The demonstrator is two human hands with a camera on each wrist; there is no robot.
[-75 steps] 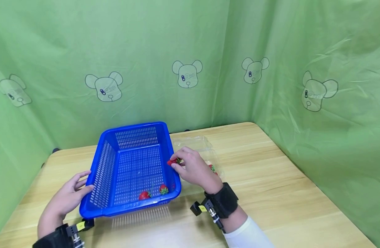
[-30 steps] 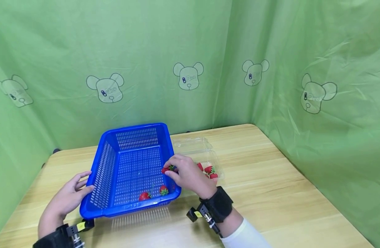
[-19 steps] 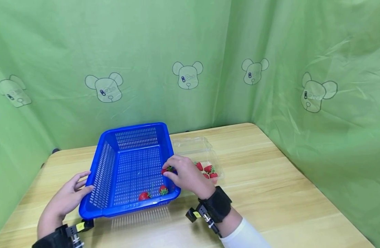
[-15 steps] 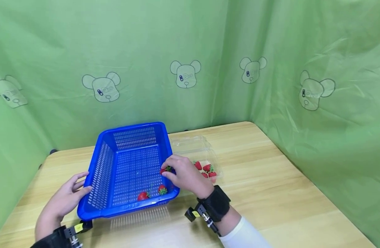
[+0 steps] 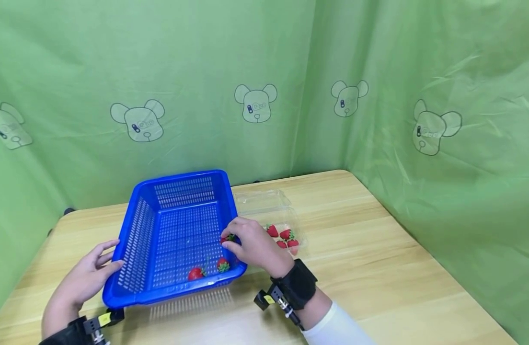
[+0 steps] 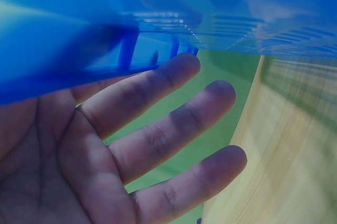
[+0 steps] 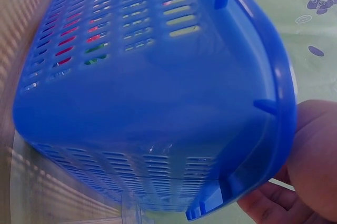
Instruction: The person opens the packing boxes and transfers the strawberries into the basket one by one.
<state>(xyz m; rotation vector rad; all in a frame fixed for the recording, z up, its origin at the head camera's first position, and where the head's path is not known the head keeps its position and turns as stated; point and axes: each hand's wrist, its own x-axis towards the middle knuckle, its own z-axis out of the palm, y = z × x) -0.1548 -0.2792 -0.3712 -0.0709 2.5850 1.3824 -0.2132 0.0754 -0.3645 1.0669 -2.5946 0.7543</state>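
Observation:
A blue plastic basket with slotted walls stands on the table. My left hand holds its left rim, thumb over the edge; in the left wrist view the other fingers extend below the rim. Over the right rim reaches my right hand, pinching a strawberry between thumb and fingers, inside the basket. Two more strawberries lie near the basket's front, one red side up, one showing its green leaves. In the right wrist view the basket wall hides the fingertips and the pinched fruit.
A clear plastic box, its lid folded back, sits right of the basket with several strawberries in it. Green curtains with bear-head prints surround the wooden table. Each wrist wears a black strap with a camera.
My right hand has carried the strawberry from above the basket's right rim down and inward, lower inside. More strawberries in the clear box have come into view. My left hand stays at the left rim.

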